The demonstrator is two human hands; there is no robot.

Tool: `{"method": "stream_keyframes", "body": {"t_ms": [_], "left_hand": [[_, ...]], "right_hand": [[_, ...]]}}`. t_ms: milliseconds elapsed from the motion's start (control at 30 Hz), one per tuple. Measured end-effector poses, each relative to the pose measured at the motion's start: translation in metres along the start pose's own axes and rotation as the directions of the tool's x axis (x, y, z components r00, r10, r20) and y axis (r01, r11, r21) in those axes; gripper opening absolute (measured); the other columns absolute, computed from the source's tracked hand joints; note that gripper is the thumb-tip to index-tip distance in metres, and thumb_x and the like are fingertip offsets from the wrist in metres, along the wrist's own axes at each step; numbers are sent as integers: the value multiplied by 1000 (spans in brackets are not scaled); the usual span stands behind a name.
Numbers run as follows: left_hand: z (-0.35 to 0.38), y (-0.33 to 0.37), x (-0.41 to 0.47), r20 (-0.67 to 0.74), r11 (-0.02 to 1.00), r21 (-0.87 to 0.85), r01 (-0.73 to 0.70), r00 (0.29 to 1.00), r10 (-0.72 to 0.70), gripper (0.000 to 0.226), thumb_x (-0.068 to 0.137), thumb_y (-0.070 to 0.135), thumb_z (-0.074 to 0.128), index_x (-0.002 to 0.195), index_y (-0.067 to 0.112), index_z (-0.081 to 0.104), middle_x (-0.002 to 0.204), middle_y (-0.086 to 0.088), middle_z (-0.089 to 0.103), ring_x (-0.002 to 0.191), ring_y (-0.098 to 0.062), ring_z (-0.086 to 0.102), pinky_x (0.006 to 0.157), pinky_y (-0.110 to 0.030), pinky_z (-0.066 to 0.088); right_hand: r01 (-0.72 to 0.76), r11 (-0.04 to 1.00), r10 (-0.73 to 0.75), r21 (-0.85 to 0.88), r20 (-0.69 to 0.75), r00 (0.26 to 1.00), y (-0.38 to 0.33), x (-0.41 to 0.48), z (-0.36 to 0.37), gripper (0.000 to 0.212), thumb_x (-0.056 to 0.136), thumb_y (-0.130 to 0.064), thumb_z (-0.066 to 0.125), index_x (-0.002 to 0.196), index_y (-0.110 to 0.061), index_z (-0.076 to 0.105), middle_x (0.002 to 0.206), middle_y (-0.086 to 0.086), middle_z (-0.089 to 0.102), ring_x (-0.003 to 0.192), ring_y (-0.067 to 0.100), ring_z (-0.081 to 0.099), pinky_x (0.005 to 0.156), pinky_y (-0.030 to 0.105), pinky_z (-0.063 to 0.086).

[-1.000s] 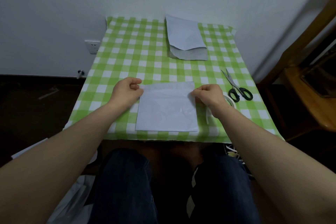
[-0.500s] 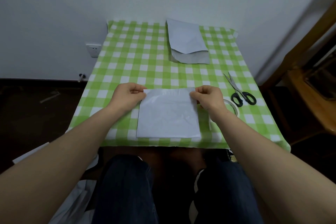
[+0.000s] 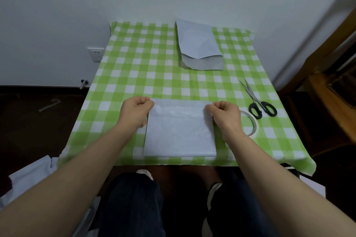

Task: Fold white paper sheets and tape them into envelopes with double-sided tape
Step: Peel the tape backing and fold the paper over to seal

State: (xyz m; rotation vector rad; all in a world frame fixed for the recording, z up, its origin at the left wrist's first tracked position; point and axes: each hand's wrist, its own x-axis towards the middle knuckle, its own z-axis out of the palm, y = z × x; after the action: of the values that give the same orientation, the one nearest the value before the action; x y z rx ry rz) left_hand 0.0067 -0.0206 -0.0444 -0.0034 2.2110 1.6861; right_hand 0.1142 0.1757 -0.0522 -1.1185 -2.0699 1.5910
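Observation:
A folded white paper sheet (image 3: 179,132) lies at the near edge of the green checked table (image 3: 146,67). My left hand (image 3: 135,110) pinches its far left corner. At the far right corner, my right hand (image 3: 226,114) pinches the sheet with curled fingers. A strip along the sheet's far edge is slightly raised between the hands. The roll of double-sided tape (image 3: 249,124) lies just right of my right hand, partly hidden by it. A finished white envelope (image 3: 198,46) with its flap folded lies at the back of the table.
Black-handled scissors (image 3: 257,101) lie on the right side of the table, beyond the tape. A wall stands behind the table, with a socket (image 3: 95,54) at the left. Wooden furniture (image 3: 331,82) is at the right. More white sheets (image 3: 25,179) lie on the floor at the lower left.
Both hands kept their pinch on the sheet's far corners. The far edge of the sheet has come up a little between them.

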Motion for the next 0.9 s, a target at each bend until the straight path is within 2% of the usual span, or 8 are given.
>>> {"method": "stream_keyframes", "body": {"t_ms": [100,167,233,367,567,700,800,900], "left_hand": [[4,-3,1,-21,999,34,-9,1000,10,18,87,13,64,99,0,63,60,-2,48,46,-15,37,45,-27,38],[5,-6,1,-52,997,76,-14,998,18,20,86,15,66,100,1,65,65,0,55,52,-11,44,66,-43,52],[5,-8,2,-70,992,126,-28,997,37,12,85,17,67,91,7,66,68,1,59,57,-13,48,78,-47,52],[5,-6,2,-56,973,226,-56,996,71,13,82,13,64,70,17,62,63,6,56,65,-16,48,69,-27,41],[3,-7,6,-74,961,271,-51,994,74,18,80,11,63,64,18,61,57,6,57,53,-9,46,54,-23,37],[3,-11,11,-81,968,246,-48,994,70,18,81,13,66,65,20,63,62,1,62,55,-16,52,64,-28,42],[3,-12,14,-91,962,269,-56,992,83,15,82,16,68,67,20,64,66,0,65,62,-20,57,67,-30,46],[4,-10,14,-106,951,303,-63,989,99,9,82,17,68,73,16,67,69,3,66,71,-21,61,73,-31,50]], "right_hand": [[18,999,-17,-29,10,1000,2,1,1,21,83,-17,66,72,-1,61,60,4,50,56,15,41,57,28,38],[33,996,-32,-83,15,999,3,-1,0,24,84,-17,66,66,-5,57,55,1,49,52,13,41,55,26,38],[38,992,-37,-120,12,999,4,-1,1,26,82,-16,65,61,-9,53,52,-2,47,51,12,42,53,25,36],[48,977,-45,-209,20,999,2,-3,1,22,80,-14,63,60,-12,54,54,-4,50,53,11,45,52,24,36],[77,956,-75,-283,19,997,0,-2,1,19,82,-16,61,64,-16,56,59,-5,55,58,10,49,52,23,36],[72,955,-71,-288,15,997,-1,0,1,20,85,-20,63,67,-10,63,59,-3,57,57,11,51,53,23,39],[77,952,-81,-295,0,997,-2,1,2,25,87,-20,63,73,1,67,68,14,66,62,18,53,60,30,45],[83,945,-88,-317,0,996,-4,2,2,26,88,-21,62,75,0,69,75,16,69,64,19,55,61,31,46]]}}
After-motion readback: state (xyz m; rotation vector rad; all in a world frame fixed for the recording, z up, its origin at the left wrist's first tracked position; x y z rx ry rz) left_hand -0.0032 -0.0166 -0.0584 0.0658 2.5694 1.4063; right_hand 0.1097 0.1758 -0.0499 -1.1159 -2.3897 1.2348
